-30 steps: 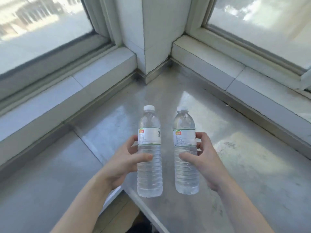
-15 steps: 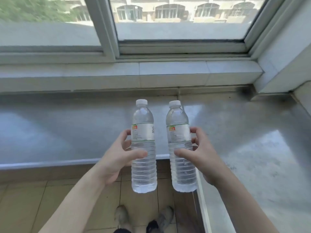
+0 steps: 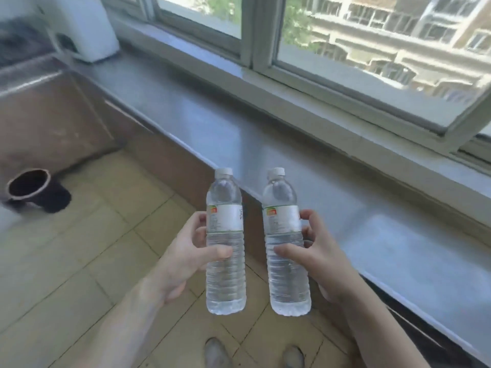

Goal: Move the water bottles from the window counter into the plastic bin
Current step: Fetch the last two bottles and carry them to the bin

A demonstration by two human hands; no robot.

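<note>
Over the tiled floor (image 3: 79, 261), just off the worktop (image 3: 265, 144) edge, two items are held. Item one: left bottle (image 3: 225, 243), clear, capped, upright, gripped at mid-body by the left hand (image 3: 186, 251), thumb wrapped across the front, fingers curled behind the label. Item two: right bottle (image 3: 285, 243), likewise upright, clasped by the right hand (image 3: 318, 251) in the same way. Both are kept side by side, near but apart, presumably so they can be carried together without knocking. No plastic bin is seen. A dark round container (image 3: 34, 189) is noted on the floor at left; its kind cannot be told.
</note>
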